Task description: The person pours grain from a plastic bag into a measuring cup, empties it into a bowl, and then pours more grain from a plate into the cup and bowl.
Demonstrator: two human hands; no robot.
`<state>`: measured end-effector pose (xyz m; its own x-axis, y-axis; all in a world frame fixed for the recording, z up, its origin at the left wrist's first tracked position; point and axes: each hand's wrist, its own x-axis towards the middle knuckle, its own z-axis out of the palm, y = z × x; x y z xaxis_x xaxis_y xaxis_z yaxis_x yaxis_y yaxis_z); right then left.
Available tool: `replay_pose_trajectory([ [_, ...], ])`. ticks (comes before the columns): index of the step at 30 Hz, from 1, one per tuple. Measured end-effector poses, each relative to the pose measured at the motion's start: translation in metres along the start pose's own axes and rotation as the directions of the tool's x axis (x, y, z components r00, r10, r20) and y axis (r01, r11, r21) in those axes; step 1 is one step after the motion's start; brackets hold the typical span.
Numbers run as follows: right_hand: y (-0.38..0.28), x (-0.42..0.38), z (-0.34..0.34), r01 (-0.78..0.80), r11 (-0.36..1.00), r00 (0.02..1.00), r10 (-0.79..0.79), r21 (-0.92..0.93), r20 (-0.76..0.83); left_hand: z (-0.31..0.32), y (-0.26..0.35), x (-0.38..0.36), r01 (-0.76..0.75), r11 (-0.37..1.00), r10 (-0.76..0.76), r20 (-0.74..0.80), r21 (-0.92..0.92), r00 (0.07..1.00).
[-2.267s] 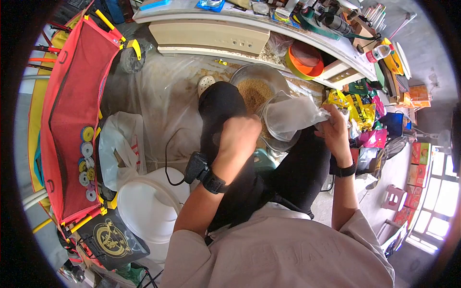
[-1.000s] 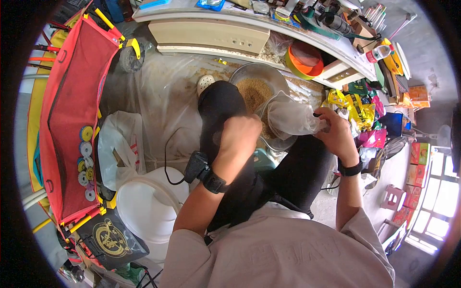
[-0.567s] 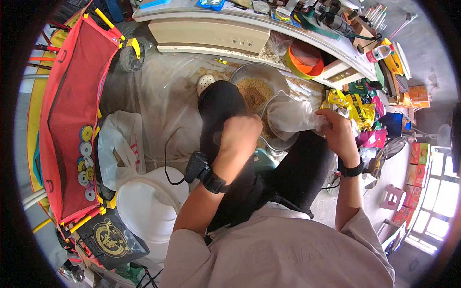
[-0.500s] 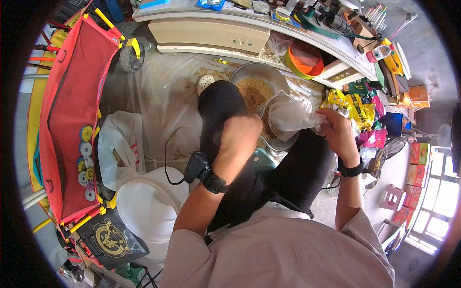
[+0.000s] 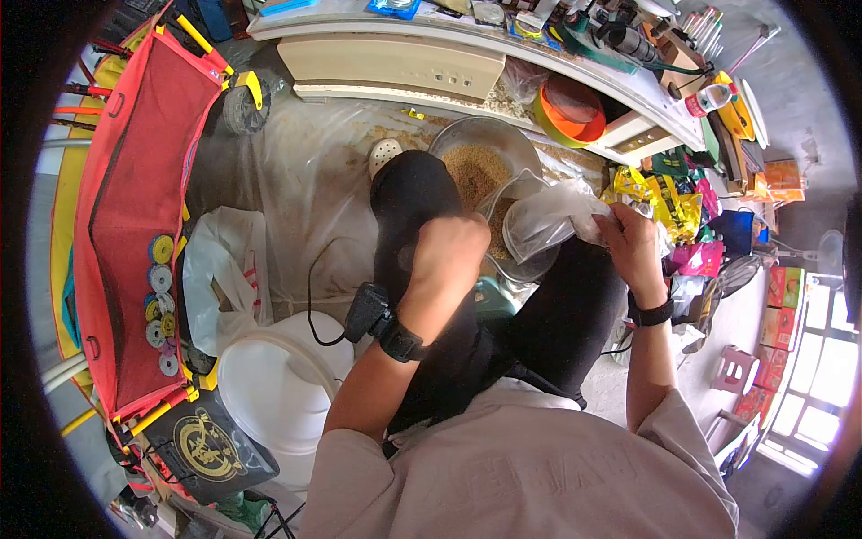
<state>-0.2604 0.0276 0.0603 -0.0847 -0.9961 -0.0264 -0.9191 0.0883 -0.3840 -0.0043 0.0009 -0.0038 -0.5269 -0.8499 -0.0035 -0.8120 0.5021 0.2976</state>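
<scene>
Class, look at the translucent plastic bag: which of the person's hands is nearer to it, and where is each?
Right. The right hand holds one end of the bag; the left hand is to its left in the picture, near the metal bowl.

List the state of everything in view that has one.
Metal basin, uncovered, partly filled
Grain, loose in the basin
Translucent bag, crumpled, pinched in the right hand
Left hand, closed, any grip hidden
Wrist straps, worn, one per wrist
White bucket, can't tell if lidded

Beige shirt (image 5: pixel 530 476), black wrist straps (image 5: pixel 401 343)
</scene>
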Motion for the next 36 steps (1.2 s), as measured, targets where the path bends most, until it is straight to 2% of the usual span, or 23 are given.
replay_pose_trajectory([
  [5,-0.006,-0.001,-0.001,-0.034,0.999,0.998,0.036,0.041,-0.06,0.0,0.0,0.0,0.003,1.0,-0.003,-0.004,0.005,1.0],
  [7,-0.003,-0.001,0.001,0.042,0.991,0.989,-0.023,0.127,-0.147,0.0,0.0,0.0,0.006,1.0,-0.006,0.004,0.012,1.0],
  [11,-0.007,-0.002,-0.001,0.01,0.986,0.994,0.008,0.166,-0.108,-0.001,-0.001,0.0,0.004,1.0,-0.004,0.004,0.01,1.0],
  [13,-0.004,-0.001,0.004,0.027,0.945,0.987,0.026,0.327,-0.157,0.0,-0.002,0.0,0.007,1.0,-0.007,0.01,0.007,1.0],
  [14,0.0,-0.001,0.007,0.027,0.945,0.987,0.026,0.326,-0.158,-0.001,-0.002,0.0,0.007,1.0,-0.007,0.009,0.007,1.0],
  [16,0.007,0.0,0.011,0.034,0.854,0.985,0.06,0.519,-0.164,-0.001,-0.002,-0.001,-0.001,1.0,0.001,-0.015,0.001,1.0],
  [17,0.005,0.0,0.011,0.034,0.854,0.984,0.061,0.519,-0.165,-0.001,-0.003,-0.001,-0.002,1.0,0.002,-0.015,0.001,1.0],
  [19,-0.002,0.0,0.008,0.176,0.785,0.964,-0.015,0.594,-0.266,-0.001,-0.003,0.0,-0.002,1.0,0.002,0.008,0.006,1.0],
  [23,-0.004,-0.001,0.005,0.166,0.702,0.961,0.042,0.693,-0.272,-0.002,-0.004,0.0,0.005,1.0,-0.005,0.01,0.001,1.0],
  [25,-0.008,0.001,0.0,0.059,0.913,0.997,-0.032,0.403,-0.075,-0.001,-0.005,-0.001,-0.004,1.0,0.003,-0.008,-0.013,1.0],
  [26,-0.005,0.001,0.004,-0.023,0.89,1.0,0.023,0.456,0.006,-0.001,-0.004,-0.001,-0.005,1.0,0.005,-0.008,-0.014,1.0],
  [27,-0.003,0.002,0.008,-0.021,0.89,1.0,0.022,0.456,0.004,-0.002,-0.005,-0.001,-0.015,1.0,0.014,-0.013,-0.026,1.0],
  [29,0.002,0.005,0.015,0.048,0.996,0.965,-0.028,0.07,-0.262,-0.005,-0.008,-0.003,-0.01,0.999,0.009,-0.017,-0.037,1.0],
  [31,0.011,0.009,0.021,0.07,0.992,0.959,-0.039,0.101,-0.281,-0.007,-0.007,-0.002,-0.003,0.999,0.004,0.005,-0.044,1.0],
  [33,0.007,0.011,0.023,0.186,0.979,0.88,-0.206,-0.089,-0.429,-0.008,-0.009,-0.002,-0.023,0.998,0.023,-0.004,-0.056,1.0],
  [34,0.002,0.011,0.021,0.184,0.979,0.879,-0.204,-0.089,-0.43,-0.008,-0.01,-0.003,-0.037,0.997,0.036,-0.011,-0.068,0.999],
  [36,-0.013,0.011,0.017,0.23,0.934,0.738,-0.351,-0.275,-0.576,-0.008,-0.011,-0.002,-0.034,0.997,0.032,-0.026,-0.068,0.999],
])
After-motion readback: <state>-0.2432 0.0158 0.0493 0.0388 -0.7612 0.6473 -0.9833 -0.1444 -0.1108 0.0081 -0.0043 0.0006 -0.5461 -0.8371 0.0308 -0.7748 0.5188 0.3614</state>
